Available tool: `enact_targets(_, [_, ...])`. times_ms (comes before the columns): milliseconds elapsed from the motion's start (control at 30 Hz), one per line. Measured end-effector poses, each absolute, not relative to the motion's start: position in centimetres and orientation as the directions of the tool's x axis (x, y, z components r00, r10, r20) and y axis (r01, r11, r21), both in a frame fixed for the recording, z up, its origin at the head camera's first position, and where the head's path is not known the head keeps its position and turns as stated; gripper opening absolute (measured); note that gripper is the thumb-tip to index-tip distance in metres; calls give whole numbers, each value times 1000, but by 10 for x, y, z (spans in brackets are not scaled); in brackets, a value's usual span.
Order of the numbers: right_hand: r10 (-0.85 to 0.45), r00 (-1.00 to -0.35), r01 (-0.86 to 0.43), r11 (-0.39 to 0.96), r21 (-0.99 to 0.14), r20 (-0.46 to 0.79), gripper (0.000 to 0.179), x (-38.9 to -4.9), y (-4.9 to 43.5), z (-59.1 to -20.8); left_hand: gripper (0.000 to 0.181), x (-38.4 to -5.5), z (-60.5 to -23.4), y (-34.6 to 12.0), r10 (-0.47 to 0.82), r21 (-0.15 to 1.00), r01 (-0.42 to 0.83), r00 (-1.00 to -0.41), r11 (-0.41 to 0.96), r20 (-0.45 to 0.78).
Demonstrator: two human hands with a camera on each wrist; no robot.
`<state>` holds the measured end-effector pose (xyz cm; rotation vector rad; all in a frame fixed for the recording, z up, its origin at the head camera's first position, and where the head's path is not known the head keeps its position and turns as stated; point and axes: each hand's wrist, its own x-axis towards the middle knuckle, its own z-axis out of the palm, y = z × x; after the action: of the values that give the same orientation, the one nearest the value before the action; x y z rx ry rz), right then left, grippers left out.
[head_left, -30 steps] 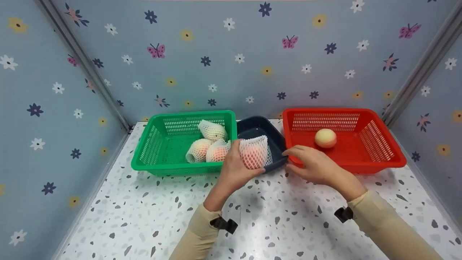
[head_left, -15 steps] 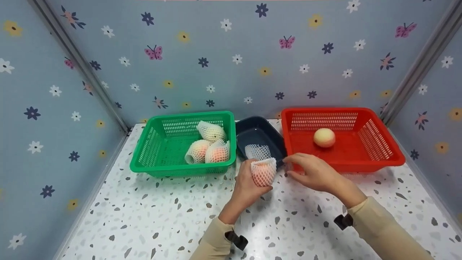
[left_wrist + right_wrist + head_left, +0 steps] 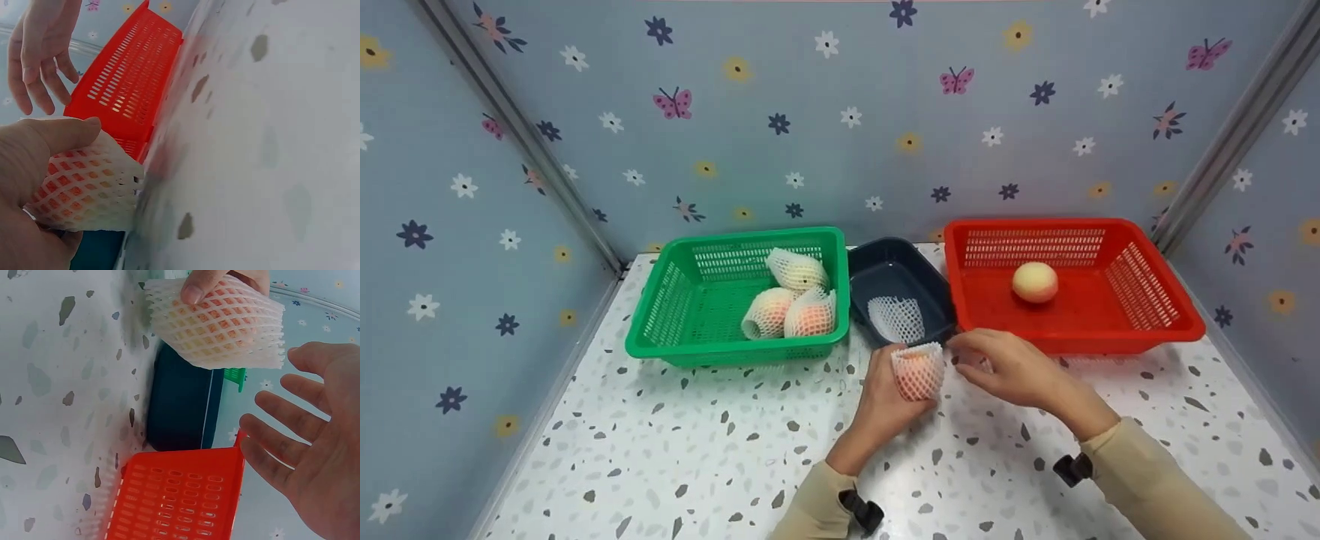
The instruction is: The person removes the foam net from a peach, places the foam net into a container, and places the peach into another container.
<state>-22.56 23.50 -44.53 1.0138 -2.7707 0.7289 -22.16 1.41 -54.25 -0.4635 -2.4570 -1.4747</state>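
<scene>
Round pinkish peach in white foam mesh (image 3: pixel 919 375), likely bruising easily, needing gentle mid-body holding, is hanging in front of the navy plastic tray (image 3: pixel 891 277), left hand (image 3: pixel 883 397) gripping it, right hand (image 3: pixel 1011 367) extending loose, empty fingers.

A: Shifted with the left hand (image 3: pixel 883 401)?
B: Carried the netted fruit (image 3: pixel 919 373) from above the dark tray (image 3: pixel 885 277) to just in front of it, rightward.
A: Exposed inside the tray?
B: Uncovered the loose foam net (image 3: pixel 898 319), previously mostly hidden behind the fruit.
A: Adjusted at the right hand (image 3: pixel 1012 367)?
B: Drawn slightly backward; now closer to the fruit.
</scene>
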Motion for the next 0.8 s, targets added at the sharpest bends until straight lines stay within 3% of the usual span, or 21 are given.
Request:
enact_targets(300, [-600, -768, -630, 646, -432, 223, 32, -222, 228, -460, 88, -222, -555, 13, 184, 809, 360, -933, 464, 310])
enact_targets(467, [-627, -740, -666, 632, -396, 243, 33, -220, 223, -470, 92, -221, -559, 12, 194, 819, 328, -944, 470, 267])
enact_targets(633, [-581, -767, -641, 679, -359, 271, 29, -220, 218, -470, 94, -220, -555, 12, 205, 816, 330, -943, 474, 263])
enact_targets(800, [-526, -787, -611, 738, -287, 322, 41, -224, 211, -464, 92, -223, -550, 12, 208, 816, 330, -943, 474, 260])
